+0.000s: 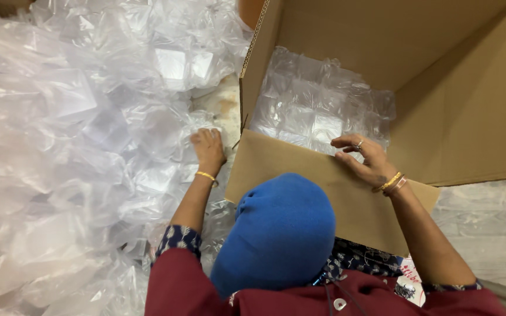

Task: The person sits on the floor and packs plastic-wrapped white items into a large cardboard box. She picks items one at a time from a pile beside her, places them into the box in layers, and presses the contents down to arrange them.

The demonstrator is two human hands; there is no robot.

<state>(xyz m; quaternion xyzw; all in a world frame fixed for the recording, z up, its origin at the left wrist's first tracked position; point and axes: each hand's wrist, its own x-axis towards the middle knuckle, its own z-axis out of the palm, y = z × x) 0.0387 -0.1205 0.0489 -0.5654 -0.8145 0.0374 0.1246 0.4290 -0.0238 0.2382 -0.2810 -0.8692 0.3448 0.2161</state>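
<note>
Fingers of our left hand point(208, 149) press down, closed, into the heap of clear plastic packets point(77, 152) left of the cardboard box point(440, 88), our right hand point(365, 159) lying open on its flap point(300, 175); packets look light, soft, slippery, best pinched by bunched film.

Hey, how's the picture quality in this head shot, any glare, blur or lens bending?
Head view: bright, even light; white glare on the clear plastic packs at left washes out their detail. The cardboard box edges splay outward, hinting at wide-angle distortion. The left hand and right hand look reasonably sharp; soft shadow lies inside the box.
</note>
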